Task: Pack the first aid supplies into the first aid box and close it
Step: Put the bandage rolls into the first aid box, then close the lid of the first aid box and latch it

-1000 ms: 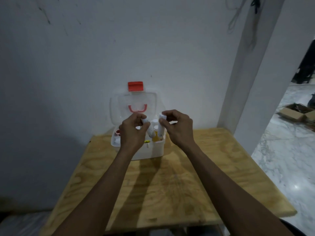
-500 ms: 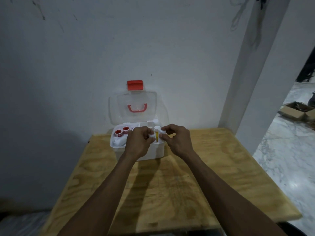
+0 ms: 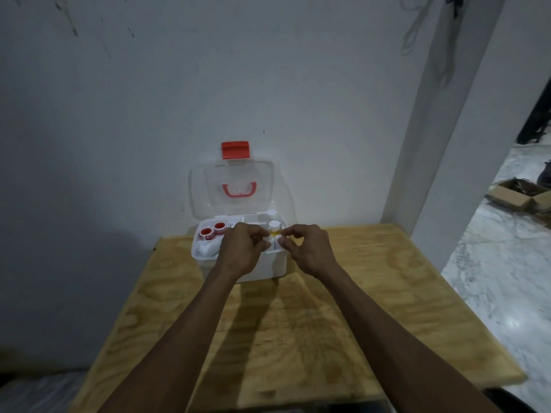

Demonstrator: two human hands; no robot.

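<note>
A white first aid box (image 3: 269, 268) stands at the far edge of the wooden table, its clear lid (image 3: 232, 189) with a red latch (image 3: 235, 149) and red handle upright against the wall. Inside I see two red-capped rolls (image 3: 212, 229), a white bottle lying flat (image 3: 206, 248) and a yellow bottle with a white cap (image 3: 273, 228). My left hand (image 3: 243, 248) and my right hand (image 3: 307, 248) hover over the box's right half. Each pinches a small white item (image 3: 279, 239) down among the supplies; what those items are stays unclear.
The plywood table (image 3: 298, 323) runs toward me with its right edge beside a marble floor. A white wall rises right behind the box, and a pillar (image 3: 441, 144) stands at the table's back right corner. Cardboard boxes (image 3: 515, 195) lie on the floor far right.
Both hands came down from in front of the lid, lowering the small white items into the right side of the box. The red-capped rolls are now uncovered.
</note>
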